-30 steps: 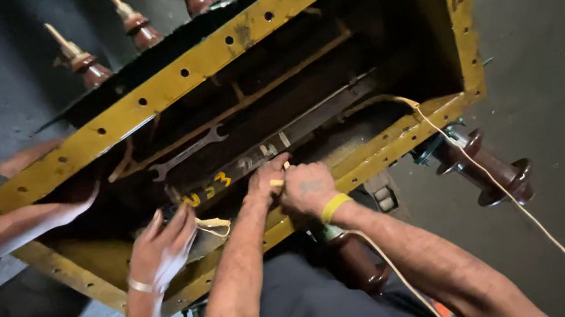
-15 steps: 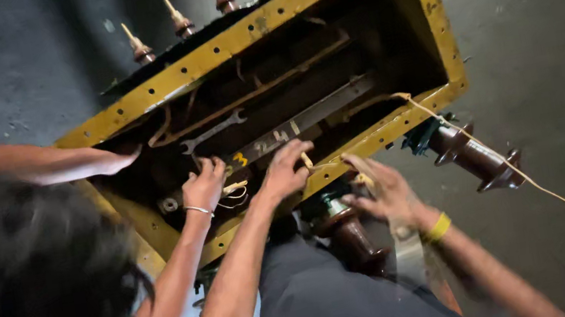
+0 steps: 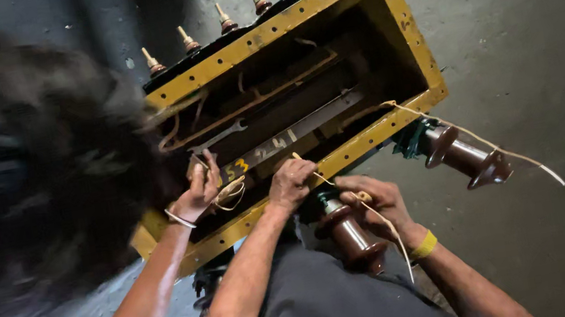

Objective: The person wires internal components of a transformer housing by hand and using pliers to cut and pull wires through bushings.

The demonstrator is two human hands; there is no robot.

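Note:
An open metal tank with a yellow rim (image 3: 318, 3) lies in front of me. My left hand (image 3: 290, 182) rests on the near rim and pinches a thin pale cord (image 3: 390, 228). My right hand (image 3: 379, 201), with a yellow wristband, holds the same cord just above a brown ribbed insulator (image 3: 351, 237) on the tank's near side. A co-worker's hand (image 3: 199, 189) with a bracelet grips a loop of cord at the rim, left of my left hand.
The co-worker's dark-haired head (image 3: 24, 171) fills the left side. A spanner (image 3: 218, 138) lies on bars inside the tank. A second brown insulator (image 3: 467, 158) sticks out at the right, with a cord trailing over the grey concrete floor (image 3: 547, 45). Several small insulators (image 3: 222, 19) line the far rim.
My right hand has left the rim and come down to the near insulator with the cord. The co-worker's head has moved in from the left and their hand has shifted along the rim.

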